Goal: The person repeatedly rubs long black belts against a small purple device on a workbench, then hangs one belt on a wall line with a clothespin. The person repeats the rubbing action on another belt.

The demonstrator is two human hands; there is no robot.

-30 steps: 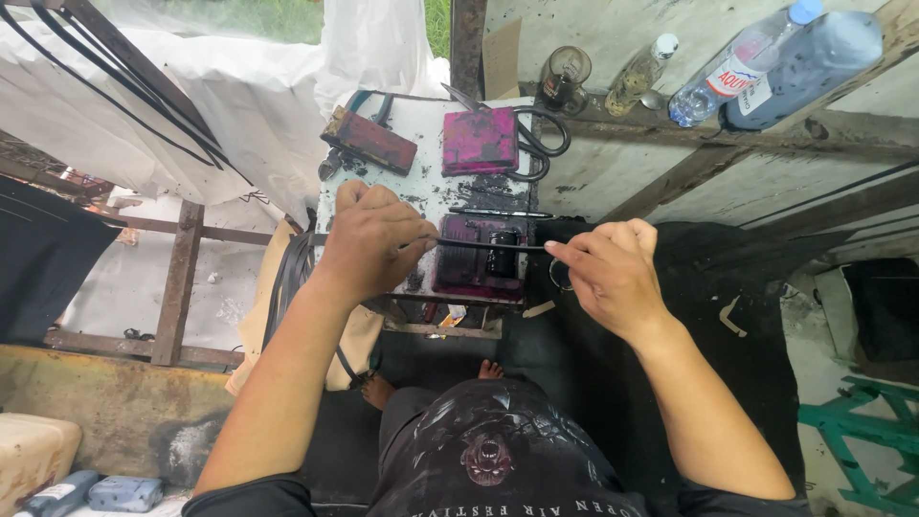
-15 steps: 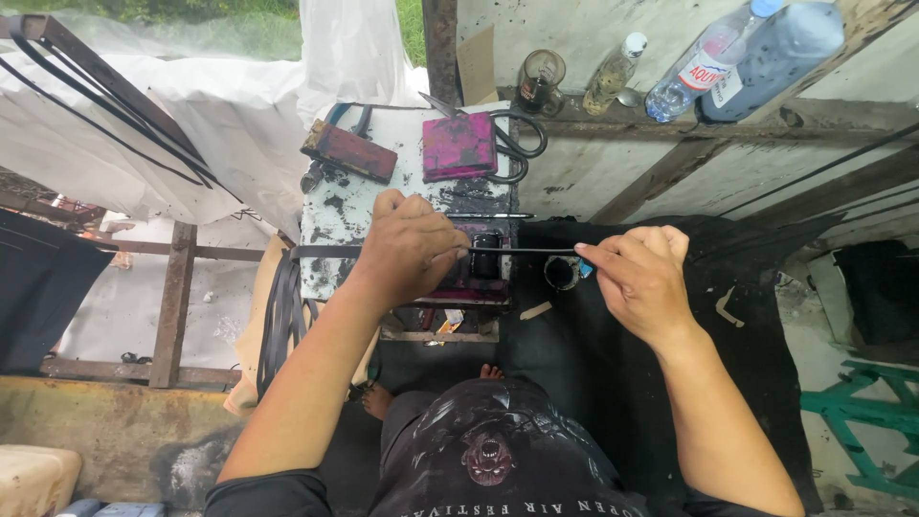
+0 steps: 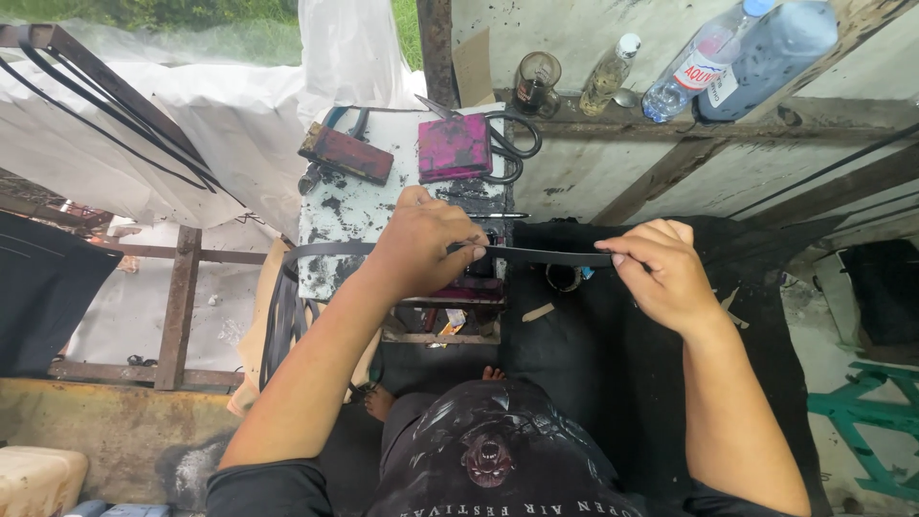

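Two plastic bottles (image 3: 737,53) lie at the ledge's (image 3: 670,124) right end; the clear one wears a white label (image 3: 697,69) with red and blue print.

both bare forearms reach forward from the body, elbows bent and spread, wrists roughly level with each other. the left hand (image 3: 421,244) lies knuckles up, fingers curled down and closed over the black strip (image 3: 550,256), thumb tucked toward the right with its tip on the strip's upper face. the right hand (image 3: 661,273) sits to the right of the left hand, well apart from it, back turned up; its thumb and forefinger pinch the strip's other end, and the remaining fingers fold loosely into the palm. the left forearm slants up from lower left; the right forearm comes up from lower right, nearly straight at the wrist.
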